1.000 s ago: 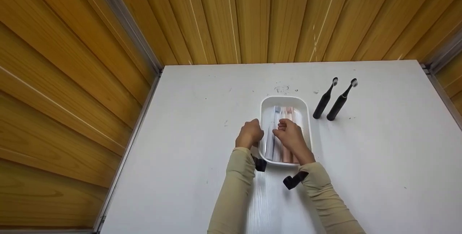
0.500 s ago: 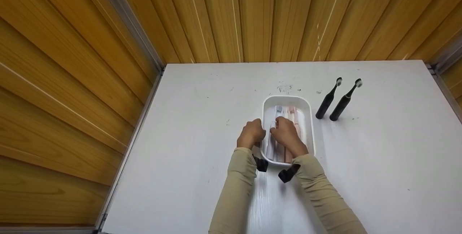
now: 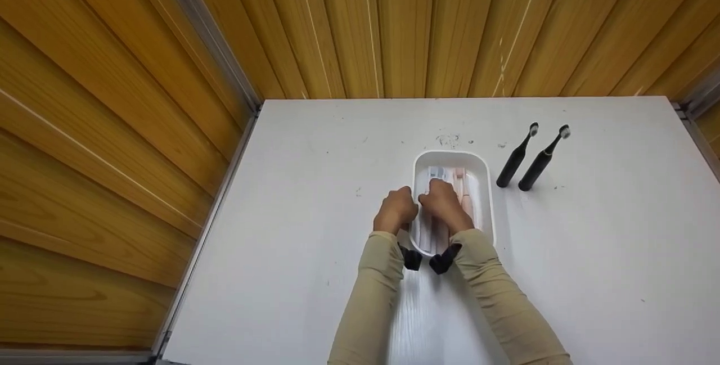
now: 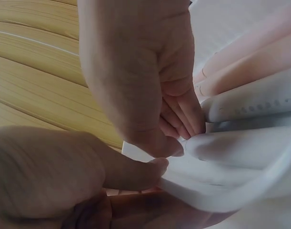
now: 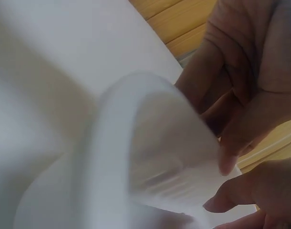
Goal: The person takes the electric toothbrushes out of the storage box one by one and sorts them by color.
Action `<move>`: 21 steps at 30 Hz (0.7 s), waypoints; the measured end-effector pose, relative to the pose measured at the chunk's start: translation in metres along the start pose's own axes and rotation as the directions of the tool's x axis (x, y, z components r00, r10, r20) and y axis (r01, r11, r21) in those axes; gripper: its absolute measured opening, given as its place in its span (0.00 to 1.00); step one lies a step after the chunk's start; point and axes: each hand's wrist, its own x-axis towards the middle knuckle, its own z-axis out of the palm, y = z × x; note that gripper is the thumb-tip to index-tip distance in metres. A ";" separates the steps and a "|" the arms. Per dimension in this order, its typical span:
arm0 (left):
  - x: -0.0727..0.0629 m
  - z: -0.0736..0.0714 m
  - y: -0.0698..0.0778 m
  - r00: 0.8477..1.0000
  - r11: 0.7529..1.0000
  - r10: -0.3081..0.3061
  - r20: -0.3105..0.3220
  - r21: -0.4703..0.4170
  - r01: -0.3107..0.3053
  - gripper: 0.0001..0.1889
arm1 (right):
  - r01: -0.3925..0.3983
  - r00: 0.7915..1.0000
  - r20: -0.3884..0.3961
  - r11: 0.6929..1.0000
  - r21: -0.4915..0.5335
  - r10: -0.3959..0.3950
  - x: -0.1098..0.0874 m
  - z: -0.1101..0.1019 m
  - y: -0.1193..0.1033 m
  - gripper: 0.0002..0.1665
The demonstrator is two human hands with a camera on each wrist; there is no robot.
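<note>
Gripping the left wall of the white tray (image 3: 450, 158), set on the tabletop (image 3: 304, 213), with the left hand (image 3: 396, 207), with thumb above and fingers outside. Next, holding the right hand (image 3: 444, 203) low inside the tray, with thumb and fingers at the upper end of a white brush (image 4: 245, 145) lying there; cannot tell whether pinching it. Just right, in the same tray, see pink brushes (image 4: 274, 59) side by side. Outside, near the right wall, see two black brushes (image 3: 511, 167).
</note>
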 end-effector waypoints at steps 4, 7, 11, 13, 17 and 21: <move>0.002 0.000 -0.001 1.000 1.000 0.001 0.011 0.001 -0.001 0.13 | 0.019 1.000 -0.020 1.000 0.018 -0.019 0.002 -0.001 0.003 0.06; 0.003 -0.001 -0.002 1.000 1.000 0.005 0.011 0.005 -0.005 0.12 | 0.022 0.999 -0.045 0.999 0.043 -0.020 0.004 -0.003 0.006 0.06; 0.002 -0.001 -0.001 1.000 1.000 0.012 0.006 0.011 -0.012 0.10 | 0.038 0.998 -0.049 0.997 0.073 -0.034 0.003 -0.005 0.009 0.18; 0.001 -0.001 -0.001 1.000 1.000 0.014 0.010 0.009 -0.014 0.09 | 0.056 0.998 -0.030 0.996 0.071 -0.054 0.002 -0.007 0.011 0.18; 0.000 -0.001 -0.001 1.000 1.000 0.014 0.019 0.010 -0.014 0.09 | 0.060 0.997 0.040 0.995 0.085 -0.063 -0.001 -0.012 0.013 0.17; 0.000 -0.002 -0.001 1.000 1.000 0.003 0.029 -0.003 -0.003 0.10 | 0.041 0.993 0.103 0.995 0.096 -0.051 -0.005 -0.015 0.012 0.18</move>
